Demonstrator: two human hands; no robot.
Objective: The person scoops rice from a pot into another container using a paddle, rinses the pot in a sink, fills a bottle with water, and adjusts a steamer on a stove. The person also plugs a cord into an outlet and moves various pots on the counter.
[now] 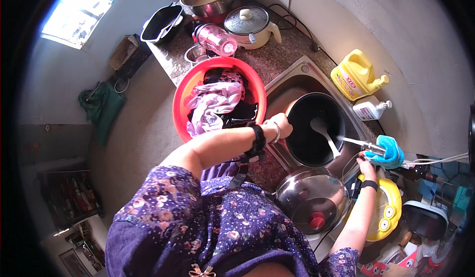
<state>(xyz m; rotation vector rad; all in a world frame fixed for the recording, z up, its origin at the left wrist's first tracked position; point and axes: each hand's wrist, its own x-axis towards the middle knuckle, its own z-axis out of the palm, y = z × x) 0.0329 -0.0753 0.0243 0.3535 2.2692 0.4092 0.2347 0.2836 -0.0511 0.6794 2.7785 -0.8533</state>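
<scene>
A dark-lined cooking pot sits in the steel sink. My left hand is closed at the pot's left edge; whether it grips a rim or a handle is hidden. Inside the pot lies a pale spoon, its handle leaning to the near right side. Over the pot's right rim reaches a metal faucet, with a bright streak at its tip that looks like water. A blue cloth is draped on the faucet. My right hand is at the faucet's base beside the cloth, its fingers partly hidden.
Left of the sink stands a red basin of clothes. A glass lid with a red knob lies nearer me. Yellow jug and white bottle line the wall. Behind are a lidded electric pot, pink bottle and large steel pot.
</scene>
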